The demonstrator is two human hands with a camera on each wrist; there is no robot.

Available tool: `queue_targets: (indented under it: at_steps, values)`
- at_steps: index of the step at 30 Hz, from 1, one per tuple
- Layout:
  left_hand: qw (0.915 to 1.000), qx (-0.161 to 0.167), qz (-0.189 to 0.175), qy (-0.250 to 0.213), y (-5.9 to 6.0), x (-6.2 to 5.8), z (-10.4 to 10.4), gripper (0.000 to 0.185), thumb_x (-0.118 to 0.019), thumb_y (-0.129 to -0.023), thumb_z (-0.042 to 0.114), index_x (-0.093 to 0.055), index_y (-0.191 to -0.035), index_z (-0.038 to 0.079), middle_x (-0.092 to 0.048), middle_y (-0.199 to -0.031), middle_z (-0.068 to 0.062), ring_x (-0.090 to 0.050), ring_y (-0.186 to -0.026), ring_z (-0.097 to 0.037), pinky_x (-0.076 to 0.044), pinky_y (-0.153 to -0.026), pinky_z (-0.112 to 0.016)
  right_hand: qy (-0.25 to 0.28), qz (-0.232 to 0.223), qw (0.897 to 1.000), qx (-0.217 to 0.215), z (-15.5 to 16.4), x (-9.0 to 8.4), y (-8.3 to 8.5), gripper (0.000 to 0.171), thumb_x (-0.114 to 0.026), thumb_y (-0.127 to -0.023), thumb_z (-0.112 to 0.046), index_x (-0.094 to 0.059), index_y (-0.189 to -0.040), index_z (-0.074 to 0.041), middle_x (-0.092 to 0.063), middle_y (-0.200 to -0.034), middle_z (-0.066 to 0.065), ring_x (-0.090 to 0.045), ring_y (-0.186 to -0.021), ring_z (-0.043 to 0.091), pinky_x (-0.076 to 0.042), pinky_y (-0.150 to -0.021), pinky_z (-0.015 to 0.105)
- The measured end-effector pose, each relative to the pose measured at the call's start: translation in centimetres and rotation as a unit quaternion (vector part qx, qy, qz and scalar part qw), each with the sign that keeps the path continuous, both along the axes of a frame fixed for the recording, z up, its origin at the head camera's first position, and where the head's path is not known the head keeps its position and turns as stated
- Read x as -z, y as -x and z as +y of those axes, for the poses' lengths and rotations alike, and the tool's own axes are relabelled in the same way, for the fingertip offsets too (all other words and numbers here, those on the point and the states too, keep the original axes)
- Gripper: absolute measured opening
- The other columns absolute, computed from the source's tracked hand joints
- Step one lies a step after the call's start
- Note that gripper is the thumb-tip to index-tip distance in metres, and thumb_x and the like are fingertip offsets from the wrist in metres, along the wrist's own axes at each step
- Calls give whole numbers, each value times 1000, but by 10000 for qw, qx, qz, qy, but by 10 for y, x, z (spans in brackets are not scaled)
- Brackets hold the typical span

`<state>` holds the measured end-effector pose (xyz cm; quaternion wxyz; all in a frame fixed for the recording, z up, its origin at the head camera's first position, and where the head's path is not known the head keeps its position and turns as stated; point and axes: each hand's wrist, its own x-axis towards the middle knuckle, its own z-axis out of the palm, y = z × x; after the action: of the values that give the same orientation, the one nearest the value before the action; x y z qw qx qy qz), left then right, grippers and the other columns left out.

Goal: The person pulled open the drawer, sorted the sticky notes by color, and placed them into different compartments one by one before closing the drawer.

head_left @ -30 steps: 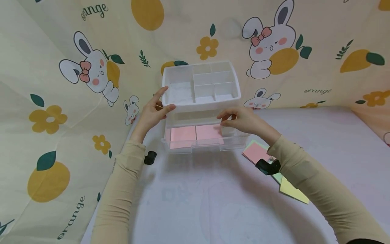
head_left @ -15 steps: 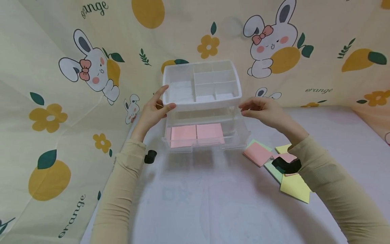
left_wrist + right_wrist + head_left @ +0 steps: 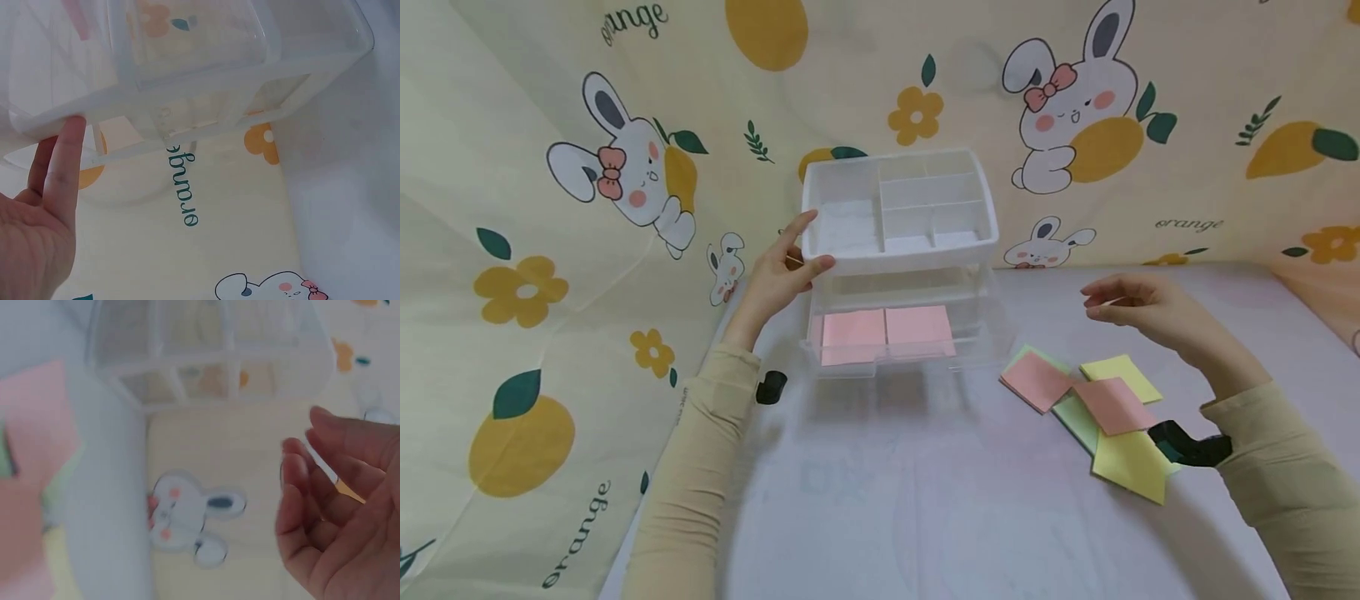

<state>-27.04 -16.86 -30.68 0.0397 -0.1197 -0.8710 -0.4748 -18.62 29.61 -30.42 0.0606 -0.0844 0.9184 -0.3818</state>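
A white storage box [image 3: 902, 260] with a divided tray on top stands at the back of the table. Below it a clear drawer [image 3: 844, 372] is pulled out, and two pink sticky note pads [image 3: 853, 337] lie side by side in it. My left hand [image 3: 775, 279] holds the box by its upper left side, thumb on the front edge. In the left wrist view, fingers [image 3: 64, 165] touch the underside of a clear edge. My right hand [image 3: 1157, 321] hovers right of the box with fingers loosely bent, holding nothing.
Right of the box, loose pads overlap in a pile: a pink pad [image 3: 1036, 380], another pink pad [image 3: 1116, 406], a green pad [image 3: 1078, 423] and a yellow pad [image 3: 1129, 467] among them. A rabbit-print cloth [image 3: 970, 75] rises directly behind the box.
My right hand has left the drawer's right side and moved right, over toward the loose pads, uncovering more of them. The left hand stays on the box. The drawer pads lie unchanged.
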Motion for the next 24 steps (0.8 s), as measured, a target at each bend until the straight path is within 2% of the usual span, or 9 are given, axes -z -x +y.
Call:
queue_targets:
  at_steps: [7,10,14,17,21,24]
  values:
    - [10000,32,15,-10,1,1,-2,70,-64,-75,60,-27,-134,59,-52,-100,-10,-56,-86,-22,-56,-77,-32,-609,-722,9952,-250,36,28,-8,47,-57,-92,-36,-46,-131,-10,-58,-111,-3,-55,-88,-7,-47,-77,24]
    - [10000,44,15,-19,0,0,-2,70,-64,-76,60,-27,-135,59,-51,-100,-10,-55,-86,-22,-56,-77,-32,-608,-963,9931,-285,46,42,-10,49,-56,-93,-35,-43,-132,-8,-58,-111,4,-55,-88,-4,-48,-76,26]
    - [10000,64,17,-31,0,-1,-1,69,-64,-76,59,-27,-135,59,-51,-99,-10,-54,-86,-22,-55,-76,-31,-507,-1293,9896,-368,55,60,-13,52,-56,-93,-32,-40,-134,-3,-57,-107,8,-55,-90,6,-49,-76,27]
    - [10000,68,3,-38,0,-1,0,70,-64,-75,60,-27,-135,59,-51,-99,-10,-54,-85,-22,-54,-76,-30,-495,-1519,9863,-420,60,71,-14,56,-57,-93,-30,-38,-135,1,-54,-106,10,-54,-89,8,-49,-76,27]
    - [10000,74,55,-37,1,1,-1,70,-64,-75,60,-26,-134,59,-50,-98,-9,-55,-84,-22,-54,-74,-29,-466,-1941,9791,-400,64,83,-15,59,-58,-91,-27,-35,-135,6,-50,-109,13,-51,-89,9,-49,-76,27]
    - [9999,81,130,-39,2,3,-2,69,-64,-76,59,-27,-134,60,-51,-96,-8,-55,-83,-21,-55,-73,-29,-533,-2166,9741,-370,65,90,-14,61,-58,-90,-27,-33,-135,7,-48,-116,21,-49,-95,15,-47,-76,27]
